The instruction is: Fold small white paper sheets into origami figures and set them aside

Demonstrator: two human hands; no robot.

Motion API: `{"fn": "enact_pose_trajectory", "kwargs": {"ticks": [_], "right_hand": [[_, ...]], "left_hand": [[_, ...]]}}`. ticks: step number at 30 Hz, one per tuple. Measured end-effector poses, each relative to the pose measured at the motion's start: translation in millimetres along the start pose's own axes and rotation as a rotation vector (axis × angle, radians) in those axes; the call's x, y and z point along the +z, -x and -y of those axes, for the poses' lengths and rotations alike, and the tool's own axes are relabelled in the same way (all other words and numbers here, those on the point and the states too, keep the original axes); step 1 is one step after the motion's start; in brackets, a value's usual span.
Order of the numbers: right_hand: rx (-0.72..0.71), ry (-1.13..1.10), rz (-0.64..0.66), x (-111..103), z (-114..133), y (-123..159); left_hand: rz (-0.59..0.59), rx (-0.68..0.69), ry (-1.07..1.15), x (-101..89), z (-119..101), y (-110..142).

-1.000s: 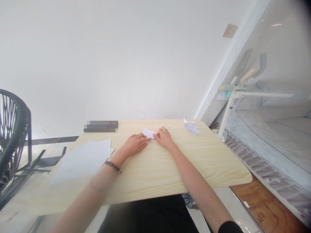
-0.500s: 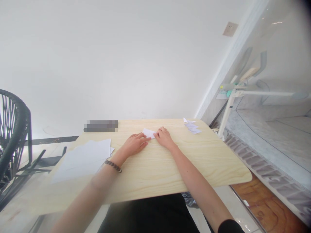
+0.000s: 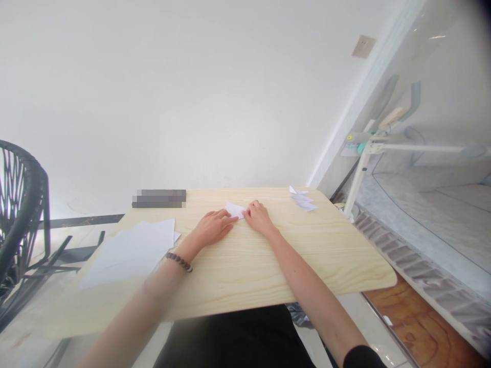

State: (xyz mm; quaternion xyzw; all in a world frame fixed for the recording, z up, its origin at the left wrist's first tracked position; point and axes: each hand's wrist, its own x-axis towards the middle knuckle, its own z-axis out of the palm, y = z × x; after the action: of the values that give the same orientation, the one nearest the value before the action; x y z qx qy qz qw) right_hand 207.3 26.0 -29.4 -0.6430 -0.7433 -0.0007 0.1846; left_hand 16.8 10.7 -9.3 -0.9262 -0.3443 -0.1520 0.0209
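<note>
A small folded piece of white paper (image 3: 235, 209) lies on the pale wooden table (image 3: 238, 271) between my hands. My left hand (image 3: 210, 227) rests flat beside it, fingers stretched out, fingertips touching the paper's near left edge. My right hand (image 3: 259, 217) has its fingers curled and pressed down on the paper's right end. A dark bead bracelet (image 3: 178, 262) sits on my left wrist.
A stack of white sheets (image 3: 132, 250) lies at the table's left. Several small folded paper pieces (image 3: 303, 199) sit at the far right corner. A dark blurred object (image 3: 159, 198) lies at the far edge. A black wicker chair (image 3: 21, 204) stands left; a white stand (image 3: 358, 174) right.
</note>
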Motion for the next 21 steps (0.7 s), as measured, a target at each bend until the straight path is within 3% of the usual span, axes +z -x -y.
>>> {"fn": "enact_pose_trajectory", "kwargs": {"ticks": [21], "right_hand": [[0.038, -0.016, 0.0, -2.2, 3.6, 1.6]], "left_hand": [[0.013, -0.013, -0.07, -0.1, -3.2, -1.1]]}}
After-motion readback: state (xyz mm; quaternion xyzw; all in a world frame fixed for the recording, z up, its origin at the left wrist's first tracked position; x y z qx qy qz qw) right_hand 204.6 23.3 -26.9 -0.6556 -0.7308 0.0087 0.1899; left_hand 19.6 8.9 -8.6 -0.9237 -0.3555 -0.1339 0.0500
